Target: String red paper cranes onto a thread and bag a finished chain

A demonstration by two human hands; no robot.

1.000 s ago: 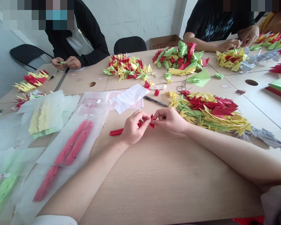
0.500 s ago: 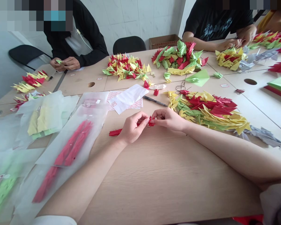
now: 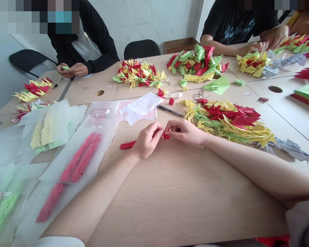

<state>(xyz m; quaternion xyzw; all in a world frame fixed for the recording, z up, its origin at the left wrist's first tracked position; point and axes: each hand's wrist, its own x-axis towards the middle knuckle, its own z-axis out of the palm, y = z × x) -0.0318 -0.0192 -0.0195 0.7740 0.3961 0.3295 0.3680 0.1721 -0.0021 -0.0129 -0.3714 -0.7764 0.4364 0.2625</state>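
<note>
Between the fingertips of my right hand [image 3: 185,131] is a small folded red paper piece [image 3: 167,134], with a bit of dark thread below it. My left hand [image 3: 148,140] is pinched closed just to the left of that piece, its fingertips almost touching it. What those fingertips grip is too small to make out. Behind my left hand a stack of folded red paper [image 3: 128,145] lies on the table, partly covered by the hand. To the right of my right hand lies a pile of strung yellow, green and red folded paper pieces [image 3: 229,120].
On the left are clear bags [image 3: 110,123] of folded paper. Ahead lie a white paper sheet [image 3: 141,108], a black pen [image 3: 170,110] and two colourful folded-paper heaps [image 3: 139,73], [image 3: 195,63]. Across the table, a person in black sleeves [image 3: 99,41] and another in a black T-shirt [image 3: 237,27] handle paper.
The red paper piece has turned slightly between my fingertips, and my left fingertips sit a little farther from it. At the far right, a co-worker's hand has shifted right.
</note>
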